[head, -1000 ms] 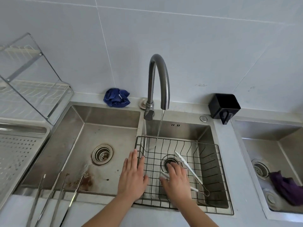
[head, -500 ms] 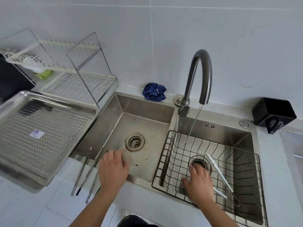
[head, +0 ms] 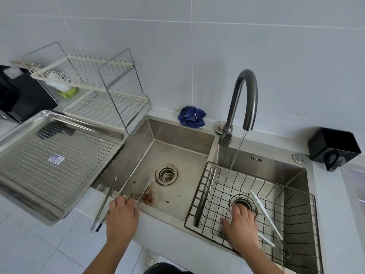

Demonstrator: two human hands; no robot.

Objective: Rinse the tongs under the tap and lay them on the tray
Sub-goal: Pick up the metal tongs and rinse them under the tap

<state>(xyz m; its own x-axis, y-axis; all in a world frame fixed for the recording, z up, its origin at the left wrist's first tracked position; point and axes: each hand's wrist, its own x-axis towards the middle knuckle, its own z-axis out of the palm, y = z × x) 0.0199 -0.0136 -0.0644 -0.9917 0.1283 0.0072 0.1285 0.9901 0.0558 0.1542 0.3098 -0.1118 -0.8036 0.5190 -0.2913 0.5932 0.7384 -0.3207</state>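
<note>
Thin metal tongs lie side by side across the front edge of the left sink, tips pointing into the basin. My left hand lies on their near ends with the fingers curled over them; the grip itself is hidden. White plastic tongs lie in the black wire basket in the right sink. My right hand rests flat, palm down, on their lower arm beside the drain. The tap runs a thin stream into the basket. The perforated steel tray sits on the counter at the left.
A wire dish rack stands behind the tray. A blue cloth lies by the tap base. A black holder sits on the counter at the right. Rusty stains mark the left sink floor near its drain.
My left hand has moved left, from the basket's edge to the metal tongs on the sink's front edge. My right hand has stayed on the white tongs. The view has swung left.
</note>
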